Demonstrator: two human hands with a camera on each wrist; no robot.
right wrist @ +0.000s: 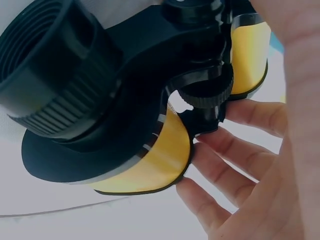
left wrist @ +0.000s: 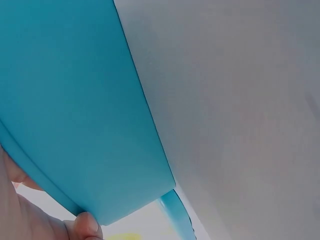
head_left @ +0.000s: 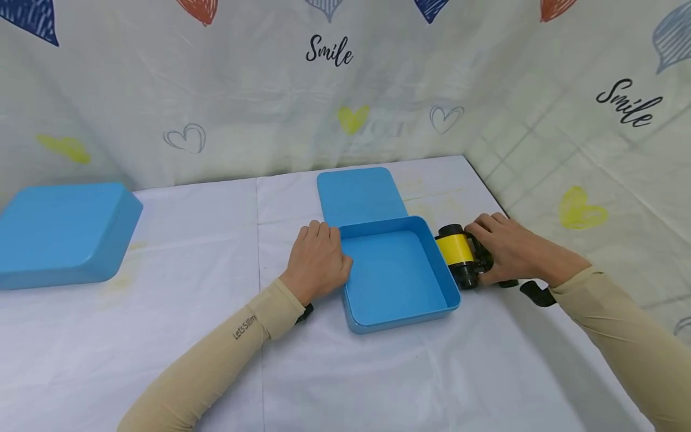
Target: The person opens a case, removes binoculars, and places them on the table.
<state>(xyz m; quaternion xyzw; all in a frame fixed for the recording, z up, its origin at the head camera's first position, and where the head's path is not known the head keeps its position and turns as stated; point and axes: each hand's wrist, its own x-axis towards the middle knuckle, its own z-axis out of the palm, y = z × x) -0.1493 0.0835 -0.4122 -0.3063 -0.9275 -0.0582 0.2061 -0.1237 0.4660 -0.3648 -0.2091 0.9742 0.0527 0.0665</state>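
Note:
A blue box (head_left: pixel 399 276) sits in the middle of the table, its inside bare, with its blue lid (head_left: pixel 361 195) laid back behind it. My left hand (head_left: pixel 318 261) grips the box's left wall, the thumb (left wrist: pixel 87 226) over the rim in the left wrist view. Just beyond the box's right wall lies a pair of yellow and black binoculars (head_left: pixel 455 249). My right hand (head_left: pixel 507 247) holds them from the right, fingers behind and thumb in front. In the right wrist view, the fingertips touch the binoculars' yellow barrel (right wrist: pixel 170 150) and the black bridge near the focus wheel (right wrist: pixel 207 92).
Another blue box (head_left: pixel 65 234), closed, stands at the table's left side. A white cloth (head_left: pixel 189 348) covers the table. Behind and to the right hangs a pale curtain (head_left: pixel 259 84) with hearts and lettering, close to the table's edges.

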